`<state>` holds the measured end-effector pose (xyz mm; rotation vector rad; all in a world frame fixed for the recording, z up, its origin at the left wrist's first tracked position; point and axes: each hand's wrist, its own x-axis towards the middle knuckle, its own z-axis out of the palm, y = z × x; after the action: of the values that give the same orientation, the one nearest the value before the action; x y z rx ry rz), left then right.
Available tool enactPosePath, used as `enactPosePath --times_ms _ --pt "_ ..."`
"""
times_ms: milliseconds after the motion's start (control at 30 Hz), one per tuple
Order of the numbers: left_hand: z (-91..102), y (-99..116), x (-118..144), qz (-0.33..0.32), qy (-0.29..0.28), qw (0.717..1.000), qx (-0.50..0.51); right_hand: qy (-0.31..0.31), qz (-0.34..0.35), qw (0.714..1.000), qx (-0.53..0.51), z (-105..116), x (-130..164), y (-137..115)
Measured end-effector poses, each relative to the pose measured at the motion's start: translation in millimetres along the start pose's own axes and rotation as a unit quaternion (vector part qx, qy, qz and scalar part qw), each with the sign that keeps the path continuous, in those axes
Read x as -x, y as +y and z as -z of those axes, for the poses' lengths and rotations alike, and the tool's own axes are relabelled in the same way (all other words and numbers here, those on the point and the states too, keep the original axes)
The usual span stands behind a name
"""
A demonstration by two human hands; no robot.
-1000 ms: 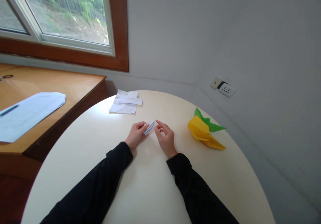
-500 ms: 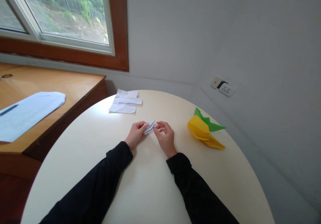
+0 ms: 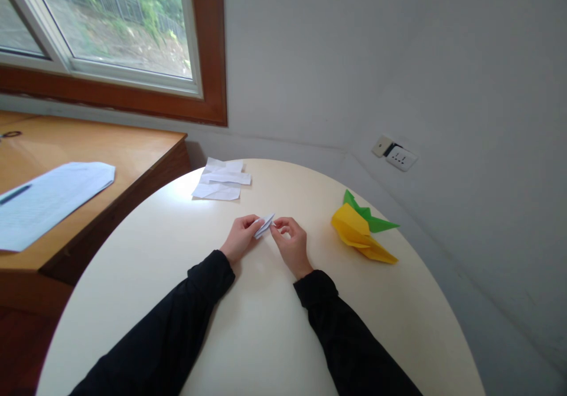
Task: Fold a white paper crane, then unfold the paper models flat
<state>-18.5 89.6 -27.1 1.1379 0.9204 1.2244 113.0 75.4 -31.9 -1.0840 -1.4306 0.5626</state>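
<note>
Nearest, two black sleeves (image 3: 186, 319) reaching up from the lower edge across a round cream table (image 3: 261, 337).

Next, left hand (image 3: 239, 239) resting on the tabletop, fingers curled, thumb and fingertips pinching the near-left end of a small folded white paper (image 3: 264, 224). Right hand (image 3: 292, 243) lying just beside it, fingers bent inward, thumb and forefinger pinching the right end of the same paper. Paper sitting between the two hands, near the middle of the table, long and narrow, tilting up toward the far right; whether touching the tabletop or lifting slightly off it, cannot tell.

Further right, well apart from the hands, a folded yellow paper shape (image 3: 361, 235) lying on the table, pointing toward the right rim. Just behind it and touching, a folded green paper shape (image 3: 370, 217), partly covered by the yellow one.

Further back on the left, loose white paper scraps (image 3: 221, 180) lying overlapped near the far rim of the table.

Beyond the table to the left, a wooden desk (image 3: 101, 148) carrying a white printed sheet (image 3: 48, 198) with a dark pen (image 3: 15, 194) lying across it.

Farthest, a wood-framed window (image 3: 133, 47) showing greenery outside, and a grey wall bearing a white socket (image 3: 396, 155) at the right.
</note>
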Motion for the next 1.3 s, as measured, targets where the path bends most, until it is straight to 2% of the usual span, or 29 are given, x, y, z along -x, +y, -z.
enactPosePath --times_ms 433,867,1300 --pt "0.9 -1.4 -0.3 -0.008 0.011 1.000 -0.018 -0.030 -0.001 0.999 -0.014 3.0 0.4 -3.7" --pt "-2.5 9.8 4.3 -0.033 -0.008 0.997 -0.075 -0.006 -0.010 1.000 -0.019 -0.6 -0.1 -0.1" --pt "-1.6 6.0 2.9 -0.015 -0.028 0.999 -0.042 -0.017 -0.002 1.000 -0.007 0.1 0.2 -0.2"
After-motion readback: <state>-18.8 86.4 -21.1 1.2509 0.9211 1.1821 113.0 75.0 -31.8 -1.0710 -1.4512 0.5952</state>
